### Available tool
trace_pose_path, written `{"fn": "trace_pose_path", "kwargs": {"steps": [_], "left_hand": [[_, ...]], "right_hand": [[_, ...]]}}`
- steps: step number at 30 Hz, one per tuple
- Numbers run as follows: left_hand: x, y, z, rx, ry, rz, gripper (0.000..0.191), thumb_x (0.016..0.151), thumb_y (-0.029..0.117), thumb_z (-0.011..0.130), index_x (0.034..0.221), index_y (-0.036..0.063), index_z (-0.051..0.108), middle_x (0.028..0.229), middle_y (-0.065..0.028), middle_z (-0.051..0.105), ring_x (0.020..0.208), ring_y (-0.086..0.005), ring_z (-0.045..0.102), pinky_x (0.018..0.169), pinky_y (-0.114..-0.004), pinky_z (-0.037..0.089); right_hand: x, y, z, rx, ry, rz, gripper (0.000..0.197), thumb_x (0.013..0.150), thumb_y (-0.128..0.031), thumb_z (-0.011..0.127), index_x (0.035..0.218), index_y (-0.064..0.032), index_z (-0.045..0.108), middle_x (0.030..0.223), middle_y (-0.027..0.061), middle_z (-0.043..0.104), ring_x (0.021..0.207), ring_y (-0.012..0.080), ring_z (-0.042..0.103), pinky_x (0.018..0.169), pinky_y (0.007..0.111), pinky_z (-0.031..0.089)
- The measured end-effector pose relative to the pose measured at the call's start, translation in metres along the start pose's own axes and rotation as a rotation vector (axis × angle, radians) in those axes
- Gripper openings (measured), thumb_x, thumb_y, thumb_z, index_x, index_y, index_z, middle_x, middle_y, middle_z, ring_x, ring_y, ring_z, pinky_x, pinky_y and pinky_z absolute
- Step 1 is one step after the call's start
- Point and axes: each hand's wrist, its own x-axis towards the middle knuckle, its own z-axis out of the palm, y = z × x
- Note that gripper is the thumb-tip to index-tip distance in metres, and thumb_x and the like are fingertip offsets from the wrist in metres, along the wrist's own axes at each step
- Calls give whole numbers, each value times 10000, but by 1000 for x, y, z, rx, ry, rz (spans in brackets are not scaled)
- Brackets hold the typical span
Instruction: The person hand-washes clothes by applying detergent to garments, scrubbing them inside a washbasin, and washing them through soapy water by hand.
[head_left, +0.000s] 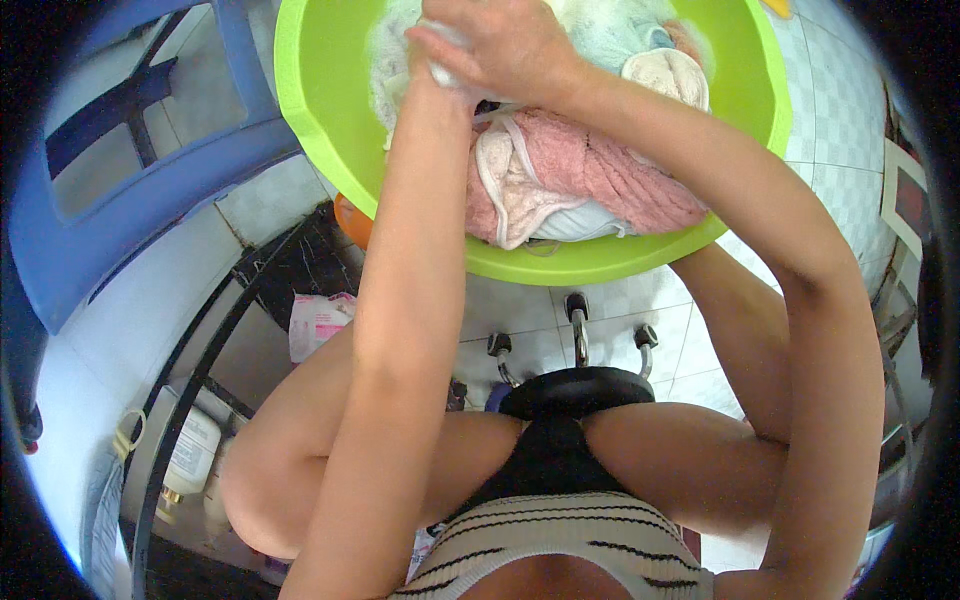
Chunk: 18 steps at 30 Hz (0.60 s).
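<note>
At the top of the view, my right hand (510, 52) lies over my left hand (452, 88), with white suds between them. My left hand is mostly covered, and whether cloth is held between the palms cannot be made out. Both are over a lime-green plastic basin (330, 142). Under and beside my wrists, a bunched pink towel (577, 161) with a cream-coloured, pale-edged part lies against the basin's near wall. A white cloth (577, 223) shows beneath it. Farther back, a pale blue-green cloth (611, 34) sits in foam beside a folded cream cloth (667, 75).
A blue plastic chair (150, 191) stands at the left. Below it, a black-framed shelf (187, 390) holds a white bottle (193, 450); a pink and white packet (319, 322) lies nearby. A black stool seat (577, 390) with chrome legs is between my knees. An orange object (352, 221) shows under the basin.
</note>
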Motion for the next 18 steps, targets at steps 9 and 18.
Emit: {"fn": "trace_pose_path", "kwargs": {"steps": [9, 18], "left_hand": [[24, -7, -24, 1326, 463, 726, 332, 875, 286, 509, 1131, 78, 542, 894, -72, 618, 785, -212, 595, 735, -357, 474], [52, -25, -32, 2069, 635, 337, 241, 762, 174, 543, 930, 8, 588, 939, -225, 616, 904, -399, 580, 780, -504, 447]], "right_hand": [[-9, 84, -19, -375, 12, -25, 452, 739, -332, 631, 1069, -49, 506, 959, 176, 543, 847, 340, 558, 699, 431, 444], [-10, 109, -5, -441, -376, 3, 521, 698, -333, 644, 1145, -111, 493, 942, 138, 554, 851, 285, 571, 707, 410, 455]]}}
